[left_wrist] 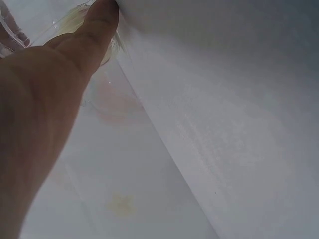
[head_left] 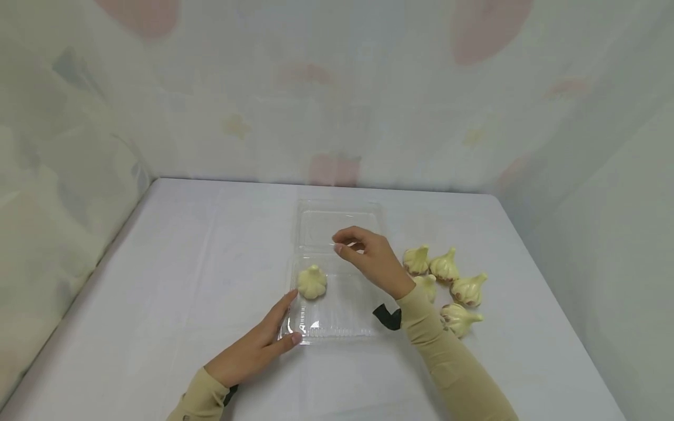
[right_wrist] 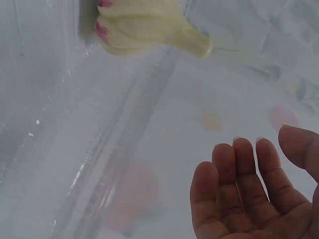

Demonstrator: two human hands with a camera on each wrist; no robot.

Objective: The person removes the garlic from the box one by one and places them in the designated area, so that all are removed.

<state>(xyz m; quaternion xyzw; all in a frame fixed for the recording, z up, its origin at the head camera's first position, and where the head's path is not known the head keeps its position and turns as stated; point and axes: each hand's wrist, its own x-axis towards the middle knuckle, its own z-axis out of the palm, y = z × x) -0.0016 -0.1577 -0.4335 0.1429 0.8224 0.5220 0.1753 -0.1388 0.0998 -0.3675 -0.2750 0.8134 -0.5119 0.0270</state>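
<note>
A clear plastic clamshell box (head_left: 342, 304) lies unfolded on the table, its lid (head_left: 337, 225) laid back towards the wall. One garlic bulb (head_left: 312, 283) sits in the base near the left side; its purple-marked end shows in the right wrist view. My left hand (head_left: 258, 349) rests along the base's left edge, fingers stretched beside the wall and thumb at the front left corner. Above the hinge, my right hand (head_left: 371, 254) hovers with bent, relaxed fingers and nothing between them. In the right wrist view its palm (right_wrist: 259, 199) faces the camera, away from the garlic.
Several more garlic bulbs (head_left: 444, 266) lie in a loose group right of the box, partly behind the right forearm. The table (head_left: 158, 280) has a white cover. Patterned cloth walls (head_left: 389, 134) stand at the back and both sides.
</note>
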